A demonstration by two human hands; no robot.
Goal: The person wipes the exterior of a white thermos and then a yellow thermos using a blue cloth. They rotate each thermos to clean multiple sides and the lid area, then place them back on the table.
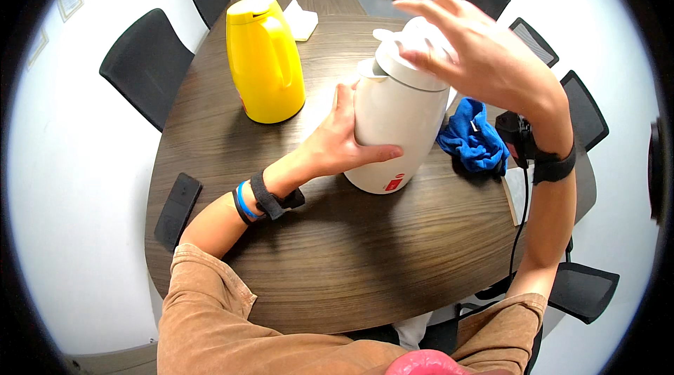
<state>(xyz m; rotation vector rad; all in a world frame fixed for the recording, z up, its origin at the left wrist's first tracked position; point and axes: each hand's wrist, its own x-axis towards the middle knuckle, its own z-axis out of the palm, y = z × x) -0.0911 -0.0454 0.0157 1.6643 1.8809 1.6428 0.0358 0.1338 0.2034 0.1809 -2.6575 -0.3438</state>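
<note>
A white thermos jug with a small red mark near its base stands on the table in front of me. My left hand is pressed around its near left side, thumb across the front and fingers up along the wall. Over the jug's white lid is my right hand, its fingers stretched out and apart, slightly blurred. The thumb is close to the lid; whether it touches cannot be made out. To the left, a yellow thermos jug stands upright with its handle facing right, out of both hands' hold.
A crumpled blue cloth lies right of the white jug, near a pale flat board. A black phone rests at the table's left edge. Behind the yellow jug is white paper. Black chairs line the long wooden table.
</note>
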